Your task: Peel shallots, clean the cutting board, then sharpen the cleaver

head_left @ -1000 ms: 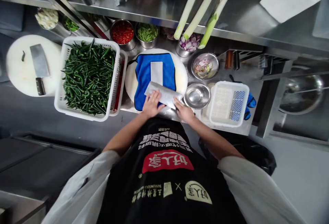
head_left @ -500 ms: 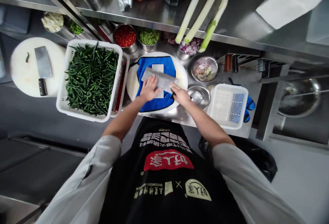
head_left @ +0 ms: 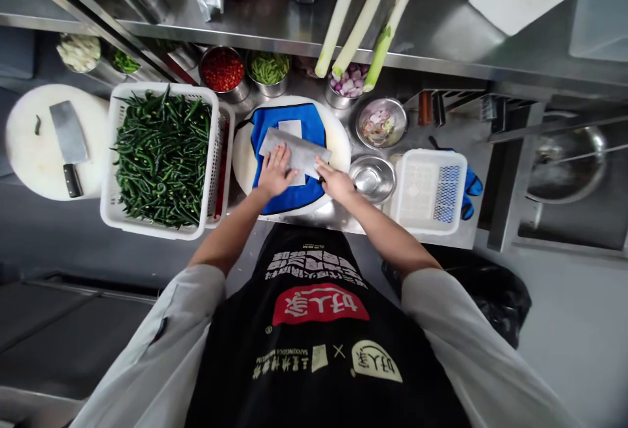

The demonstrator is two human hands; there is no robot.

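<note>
A cleaver (head_left: pixel 305 153) lies with its broad grey blade across a pale rectangular whetstone (head_left: pixel 291 126). Under the stone is a blue cloth (head_left: pixel 314 120) with black edging, spread over a round white cutting board (head_left: pixel 340 137). The fingers of my left hand (head_left: pixel 276 171) are stretched out flat on the blade's left part. My right hand (head_left: pixel 335 181) is closed round the cleaver's dark handle, its front fingers reaching onto the blade. Most of the handle is hidden in that hand, and the blade covers the stone's middle.
Left stands a white basket of green chillies (head_left: pixel 159 160), then another board (head_left: pixel 29 160) with a second cleaver (head_left: pixel 69 133). Metal bowls (head_left: pixel 373 179) and a white plastic basket (head_left: pixel 422 218) are at right. Leeks (head_left: pixel 360 22) overhang the shelf edge.
The whole view has shifted, so the counter appears slightly further left. Both hands keep the same hold, and the cleaver stays across the whetstone.
</note>
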